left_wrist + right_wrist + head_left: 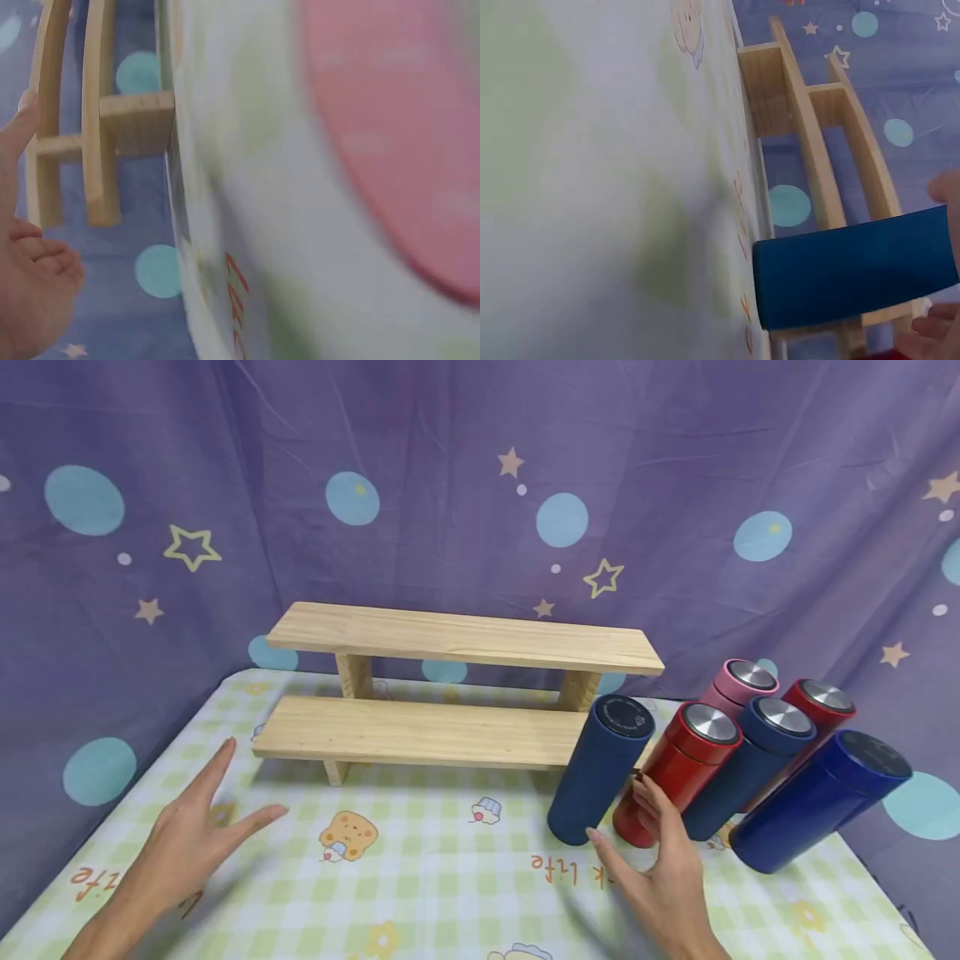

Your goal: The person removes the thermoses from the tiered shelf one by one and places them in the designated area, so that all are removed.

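My left hand (183, 835) is held over the left part of the table with thumb and fingers spread, touching nothing. It shows at the edge of the left wrist view. On the right, my right hand (663, 877) is beside a dark blue thermos bottle (600, 777) with a black lid. Its thumb lies at the near side of the bottle's lower body, and its fingers reach between that bottle and a red thermos (690, 756). In the right wrist view the thumb and fingers stand apart on either side of the blue bottle (855, 270).
A two-tier wooden shelf (420, 731) stands at the back of the table. Right of the red thermos are a navy thermos (750, 768), a pink one (731, 685), another red one (821, 706) and a bright blue one (813, 806). A checked cloth (420, 868) covers the table.
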The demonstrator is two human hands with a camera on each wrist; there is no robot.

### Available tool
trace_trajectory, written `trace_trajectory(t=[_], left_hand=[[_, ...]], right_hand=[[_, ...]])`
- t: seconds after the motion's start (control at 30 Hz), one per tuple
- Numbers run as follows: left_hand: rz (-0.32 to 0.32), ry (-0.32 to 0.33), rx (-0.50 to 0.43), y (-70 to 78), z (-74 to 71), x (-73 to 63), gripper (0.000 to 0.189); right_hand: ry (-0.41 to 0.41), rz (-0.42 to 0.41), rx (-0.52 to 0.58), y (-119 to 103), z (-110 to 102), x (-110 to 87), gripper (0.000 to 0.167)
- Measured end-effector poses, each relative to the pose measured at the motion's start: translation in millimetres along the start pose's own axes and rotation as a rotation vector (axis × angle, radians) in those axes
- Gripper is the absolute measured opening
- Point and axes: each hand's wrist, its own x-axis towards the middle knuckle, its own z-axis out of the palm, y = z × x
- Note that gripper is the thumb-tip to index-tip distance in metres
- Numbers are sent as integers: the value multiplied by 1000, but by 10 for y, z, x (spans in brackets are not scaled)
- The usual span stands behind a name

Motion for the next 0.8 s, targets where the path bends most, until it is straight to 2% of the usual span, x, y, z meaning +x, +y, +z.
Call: trace_trajectory(t=[0.07,0.13,0.2,0.27,0.37,0.6,0.8], left_hand=[[-47,-16,-47,-33,-5,120,110],[-56,-21,-76,-67,13,225,108],[-50,-12,-103,-100,47,307,107],[-56,-10,-128,-132,83,368,105],[-49,23,-142,-182,127,426,99],[34,132,-161,-275,159,503,81],[31,135,-176,-306,179,544,79]], right_hand=[[-51,117,19,-8,97,77,96],[-99,209,23,6,178,138,96],[-135,270,39,27,244,178,95],[-160,297,72,51,296,203,91],[-172,300,123,78,348,223,83],[-164,289,200,79,375,264,73],[-127,198,213,19,336,313,72]])
